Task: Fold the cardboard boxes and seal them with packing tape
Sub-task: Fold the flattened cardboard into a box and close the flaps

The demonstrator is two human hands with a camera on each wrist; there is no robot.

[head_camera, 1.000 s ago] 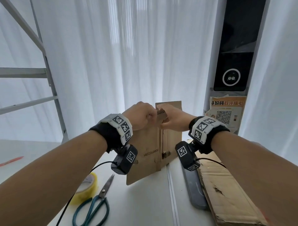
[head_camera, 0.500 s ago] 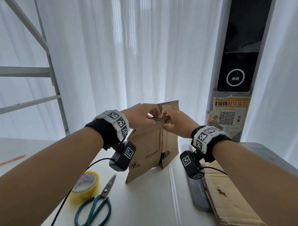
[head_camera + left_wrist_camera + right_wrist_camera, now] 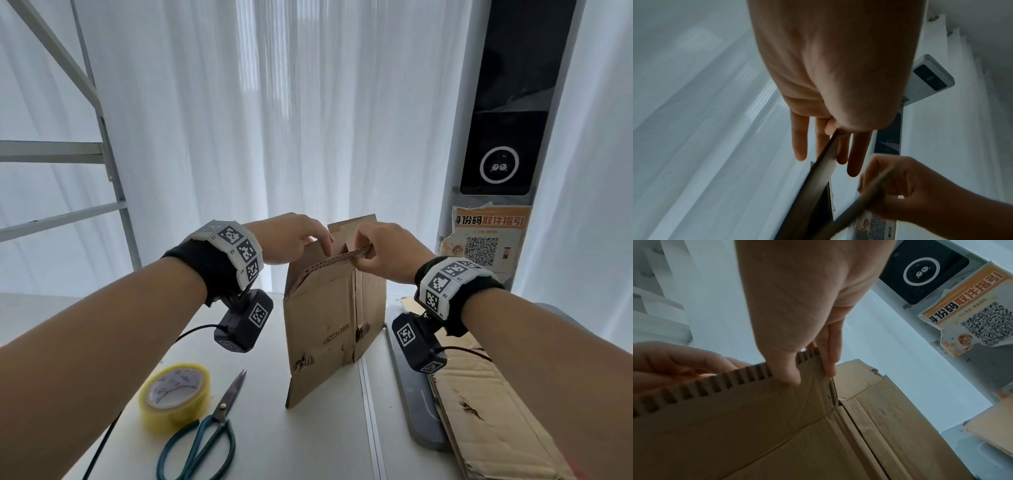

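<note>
A worn brown cardboard box [image 3: 325,318] stands upright on the white table [image 3: 260,428], its top partly spread open. My left hand [image 3: 320,243] reaches over the top and holds the far panel [image 3: 824,165] between thumb and straight fingers. My right hand [image 3: 359,255] pinches the near flap's corrugated edge [image 3: 748,374] between thumb and forefinger. A roll of yellowish packing tape [image 3: 176,394] lies on the table at the near left, below the left wrist.
Green-handled scissors [image 3: 205,435] lie beside the tape. Flattened cardboard [image 3: 486,421] rests on a dark grey slab [image 3: 416,407] at the right. A white curtain hangs behind, a metal frame [image 3: 102,144] stands at the left, and a black panel with a QR poster [image 3: 486,240] stands at the right.
My hands have drawn apart at the box top, spreading the near flap away from the far panel. The flat box has started to open.
</note>
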